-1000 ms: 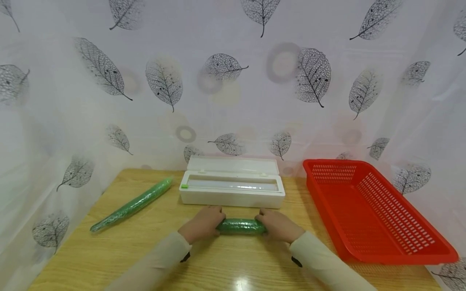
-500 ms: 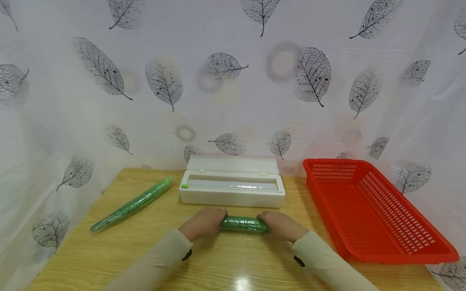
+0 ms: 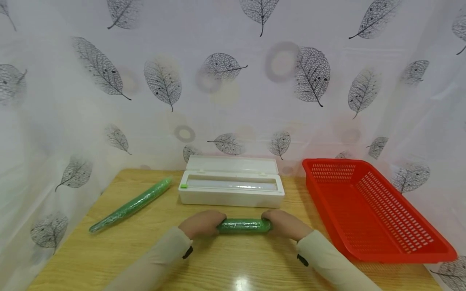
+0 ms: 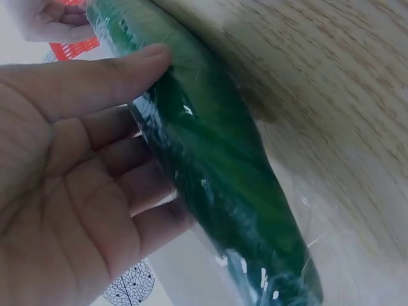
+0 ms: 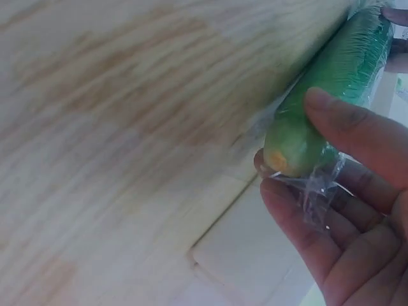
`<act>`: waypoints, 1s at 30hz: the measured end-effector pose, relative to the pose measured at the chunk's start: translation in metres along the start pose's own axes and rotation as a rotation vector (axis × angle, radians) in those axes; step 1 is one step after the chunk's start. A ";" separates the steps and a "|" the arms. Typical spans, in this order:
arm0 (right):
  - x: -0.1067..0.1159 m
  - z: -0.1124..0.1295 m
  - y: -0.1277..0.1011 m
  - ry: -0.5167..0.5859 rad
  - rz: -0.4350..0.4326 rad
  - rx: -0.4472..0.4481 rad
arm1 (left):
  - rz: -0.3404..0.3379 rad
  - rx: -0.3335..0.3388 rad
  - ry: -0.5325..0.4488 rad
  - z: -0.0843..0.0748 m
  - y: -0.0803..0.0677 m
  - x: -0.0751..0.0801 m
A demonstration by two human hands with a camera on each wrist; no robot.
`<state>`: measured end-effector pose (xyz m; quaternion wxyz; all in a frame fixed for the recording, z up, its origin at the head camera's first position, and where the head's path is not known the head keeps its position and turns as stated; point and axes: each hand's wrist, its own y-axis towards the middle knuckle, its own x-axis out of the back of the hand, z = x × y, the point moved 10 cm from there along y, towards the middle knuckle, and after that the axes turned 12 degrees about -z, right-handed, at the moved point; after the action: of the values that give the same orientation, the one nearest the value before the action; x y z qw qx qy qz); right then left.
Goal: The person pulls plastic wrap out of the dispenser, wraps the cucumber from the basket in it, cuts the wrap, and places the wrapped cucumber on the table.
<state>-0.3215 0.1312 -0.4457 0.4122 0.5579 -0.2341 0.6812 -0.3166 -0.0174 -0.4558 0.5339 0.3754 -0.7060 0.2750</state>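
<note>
A green cucumber (image 3: 244, 225) wrapped in clear cling film lies level between my two hands, close over the table. My left hand (image 3: 204, 223) grips its left part; in the left wrist view the thumb lies over the wrapped cucumber (image 4: 210, 146) and the fingers curl beneath. With my right hand (image 3: 285, 224) I hold the other end. Loose film bunches at that end in the right wrist view, beside the fingers of the right hand (image 5: 357, 210). Behind the hands stands a white cling film box (image 3: 231, 198), lid raised, a film roll inside.
Another film-wrapped cucumber (image 3: 131, 205) lies slantwise on the wooden table (image 3: 109, 258) at the left. A red plastic basket (image 3: 327, 218) with slotted sides stands at the right. A leaf-patterned curtain (image 3: 233, 109) hangs behind and along both sides.
The right hand has shifted slightly right and outward along the cucumber's end. The cucumber has rocked a little between the hands; the left hand stays nearly in place.
</note>
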 end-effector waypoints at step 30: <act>0.022 0.019 -0.009 -0.265 -0.279 0.092 | -0.235 -0.071 0.169 -0.009 0.002 0.012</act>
<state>-0.3044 0.1280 -0.4205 0.4422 0.6881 -0.1753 0.5479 -0.3150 -0.0122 -0.4420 0.6329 0.4118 -0.6188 0.2164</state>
